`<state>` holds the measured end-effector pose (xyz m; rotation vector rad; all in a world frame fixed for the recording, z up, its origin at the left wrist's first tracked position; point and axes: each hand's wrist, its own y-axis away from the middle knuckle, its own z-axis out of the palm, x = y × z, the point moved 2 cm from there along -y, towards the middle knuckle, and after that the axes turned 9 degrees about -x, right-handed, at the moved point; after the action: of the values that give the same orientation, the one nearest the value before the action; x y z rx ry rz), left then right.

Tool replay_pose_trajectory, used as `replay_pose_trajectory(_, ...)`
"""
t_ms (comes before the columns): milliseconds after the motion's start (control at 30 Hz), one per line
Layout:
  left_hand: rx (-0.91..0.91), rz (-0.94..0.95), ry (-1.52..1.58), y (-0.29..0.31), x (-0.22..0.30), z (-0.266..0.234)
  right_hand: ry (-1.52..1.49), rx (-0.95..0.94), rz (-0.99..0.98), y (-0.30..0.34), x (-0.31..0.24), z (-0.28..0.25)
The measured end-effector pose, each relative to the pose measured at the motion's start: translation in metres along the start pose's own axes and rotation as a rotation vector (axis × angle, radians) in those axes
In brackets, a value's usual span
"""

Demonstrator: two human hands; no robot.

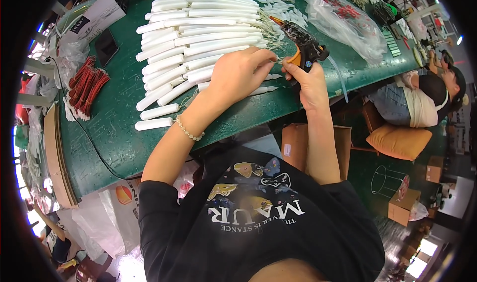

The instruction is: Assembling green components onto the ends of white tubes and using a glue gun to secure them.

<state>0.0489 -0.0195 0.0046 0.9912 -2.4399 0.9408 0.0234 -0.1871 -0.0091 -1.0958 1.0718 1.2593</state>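
My right hand (312, 83) is wrapped around a black hot glue gun (302, 39) with an orange trigger, its tip pointing up and to the left over the table. A translucent glue stick (340, 77) hangs from its back end. Beside it, my left hand (238, 73) pinches a thin pale wire (279, 60) between thumb and fingertips. Under and beyond that hand lie rows of white candle-shaped tubes (203, 36), with fine wires (268, 31) at their right ends. Translucent flame-shaped pieces (285, 11) lie scattered behind the glue gun.
On the green table (119, 147) lie bundled red wires (87, 90), a dark phone (106, 47) and a black cord (94, 145). A clear plastic bag (348, 28) with red bits is at the far right. Another person (412, 100) sits beyond the table's right edge, near an orange cushion (399, 141).
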Motion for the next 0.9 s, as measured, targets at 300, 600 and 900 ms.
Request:
replay_pose_trajectory(300, -0.114, -0.171, 0.068, -0.005, 0.002, -0.006, -0.057, -0.002, 0.004, 0.007, -0.013, 0.004)
replay_pose_trajectory(600, -0.004, -0.235, 0.108, -0.006, -0.005, -0.007, 0.075, 0.080, 0.011, 0.040, -0.010, -0.029)
replay_pose_trajectory(900, 0.003, -0.268, 0.106, -0.006, -0.007, -0.006, -0.119, -0.034, 0.097, 0.056, -0.006, -0.022)
